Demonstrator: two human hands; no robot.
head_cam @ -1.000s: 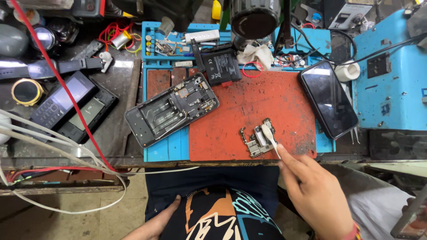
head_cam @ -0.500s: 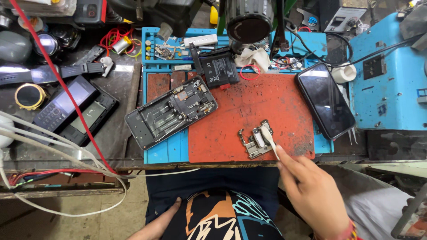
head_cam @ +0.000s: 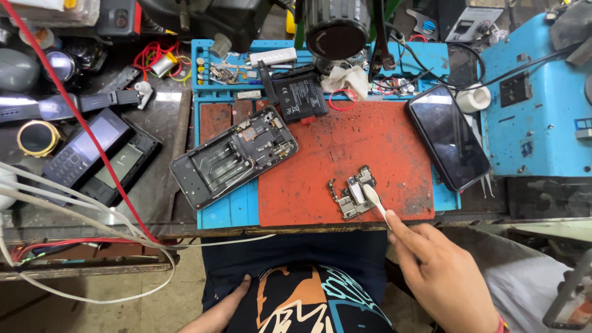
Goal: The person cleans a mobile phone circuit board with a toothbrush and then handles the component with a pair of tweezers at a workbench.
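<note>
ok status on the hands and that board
Right hand holds a white swab, tip on the circuit board. Left hand idle at lap. Nothing blocking.

one opened phone (head_cam: 233, 158), one circuit board (head_cam: 353, 196), one battery (head_cam: 302, 94), two keypad phones (head_cam: 83, 153)

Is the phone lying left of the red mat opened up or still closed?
Opened up. The phone lies with its back off, bare frame and inner parts showing, and its circuit board sits apart on the red mat.

Left hand (head_cam: 219, 314) is mostly cut off by the bottom edge, so can't tell its grip. Brush (head_cam: 374, 202) tip hides part of the board (head_cam: 351, 197).
</note>
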